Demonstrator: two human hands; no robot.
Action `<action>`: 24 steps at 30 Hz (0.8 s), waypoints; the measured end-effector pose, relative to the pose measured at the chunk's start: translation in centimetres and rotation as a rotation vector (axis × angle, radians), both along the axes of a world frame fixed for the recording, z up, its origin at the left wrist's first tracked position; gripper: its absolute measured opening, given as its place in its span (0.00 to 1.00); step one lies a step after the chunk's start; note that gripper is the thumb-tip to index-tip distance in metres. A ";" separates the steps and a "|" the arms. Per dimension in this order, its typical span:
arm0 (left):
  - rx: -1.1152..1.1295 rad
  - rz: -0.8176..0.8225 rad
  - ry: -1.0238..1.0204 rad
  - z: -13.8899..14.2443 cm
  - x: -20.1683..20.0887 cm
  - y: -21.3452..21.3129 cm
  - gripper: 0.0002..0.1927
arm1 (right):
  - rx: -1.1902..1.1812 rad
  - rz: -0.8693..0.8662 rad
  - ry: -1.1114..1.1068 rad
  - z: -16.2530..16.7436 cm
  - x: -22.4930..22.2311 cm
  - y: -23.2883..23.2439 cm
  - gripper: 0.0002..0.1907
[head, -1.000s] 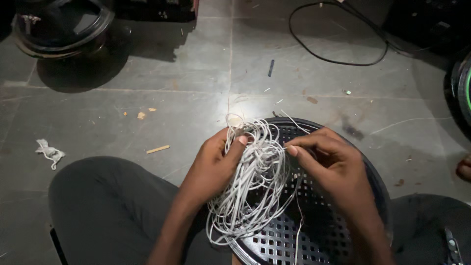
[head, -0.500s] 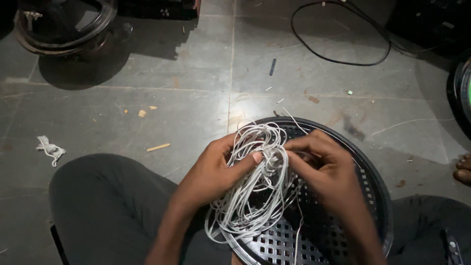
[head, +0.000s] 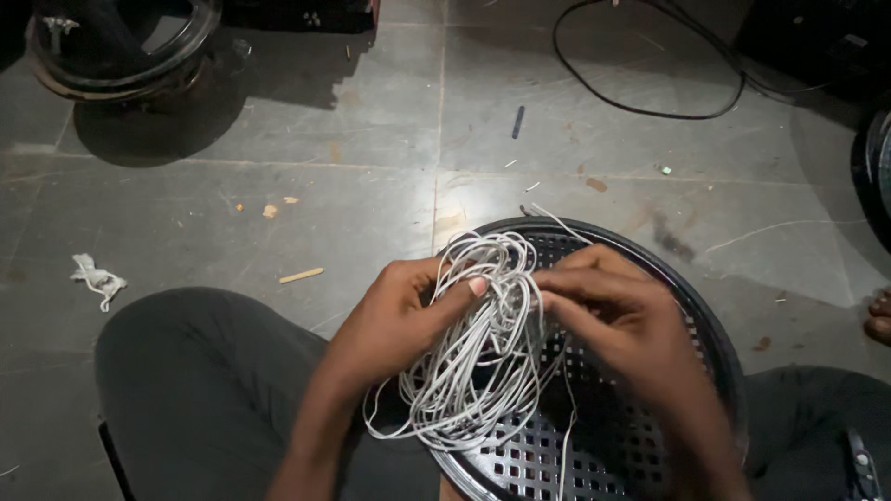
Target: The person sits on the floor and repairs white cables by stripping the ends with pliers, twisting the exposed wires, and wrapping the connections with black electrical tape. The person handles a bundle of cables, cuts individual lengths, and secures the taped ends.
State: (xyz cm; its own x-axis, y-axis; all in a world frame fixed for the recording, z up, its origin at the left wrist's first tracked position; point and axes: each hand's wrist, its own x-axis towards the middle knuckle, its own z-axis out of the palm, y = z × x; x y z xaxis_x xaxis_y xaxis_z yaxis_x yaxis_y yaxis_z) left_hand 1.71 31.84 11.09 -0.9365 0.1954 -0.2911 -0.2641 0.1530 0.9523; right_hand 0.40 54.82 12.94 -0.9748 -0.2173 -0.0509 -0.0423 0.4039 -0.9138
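Squarely between both hands' fingers (head: 464, 289) — white wire bundle (head: 478, 353)

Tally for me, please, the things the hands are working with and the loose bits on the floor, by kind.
White wire bundle: 1
Black grille: 1
Black cable: 1
White rag: 1
Wood sliver: 1
Total: 5
The left hand and right hand both hold the bundle.

Wire bundle (head: 473, 357) between both hands, above round grille (head: 705, 325)
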 end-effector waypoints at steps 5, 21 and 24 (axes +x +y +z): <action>0.060 -0.007 -0.017 -0.2 -0.1 0.0 0.17 | -0.051 0.005 0.056 -0.6 -0.1 0.5 0.08; 0.003 0.257 0.026 -1.3 -0.3 -1.3 0.16 | 0.512 0.028 0.633 -2.0 2.6 -6.9 0.15; -0.014 0.261 0.191 -1.3 0.1 -1.3 0.16 | 0.514 0.009 0.632 -2.7 2.6 -7.3 0.12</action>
State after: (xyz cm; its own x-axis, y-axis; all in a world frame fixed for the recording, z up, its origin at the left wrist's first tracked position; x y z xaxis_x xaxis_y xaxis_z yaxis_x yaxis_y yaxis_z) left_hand 1.77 30.53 9.78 -0.9924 -0.0616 -0.1065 -0.1132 0.1172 0.9866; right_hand 3.03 47.51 10.19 -0.8509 -0.3245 0.4131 -0.4935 0.7634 -0.4167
